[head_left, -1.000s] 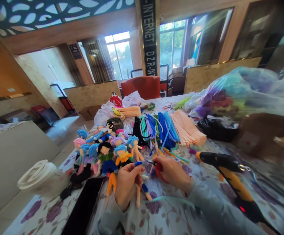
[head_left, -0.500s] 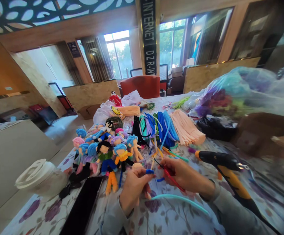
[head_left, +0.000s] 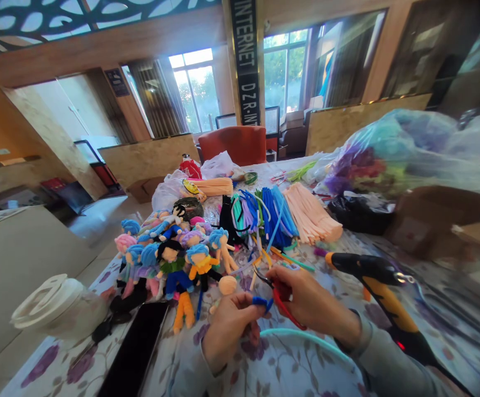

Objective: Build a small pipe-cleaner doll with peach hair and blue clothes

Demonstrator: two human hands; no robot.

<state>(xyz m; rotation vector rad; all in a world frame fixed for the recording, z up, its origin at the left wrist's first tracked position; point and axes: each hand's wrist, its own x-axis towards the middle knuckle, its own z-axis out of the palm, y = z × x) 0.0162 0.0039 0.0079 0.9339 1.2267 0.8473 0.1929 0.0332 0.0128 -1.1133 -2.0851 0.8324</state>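
Bare hands; long grey sleeves, ribbed cuffs, both arms.

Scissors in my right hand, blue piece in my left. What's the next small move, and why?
Probably bring the scissors onto the blue piece and trim it: the left hand pinches it up off the table, and the right hand holds the blades right beside it.

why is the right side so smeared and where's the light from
Head view: lens stretch blurs the plastic bag and cardboard box at right; windows give blown-out daylight; left hand holding blue piece and right hand holding scissors are sharp.
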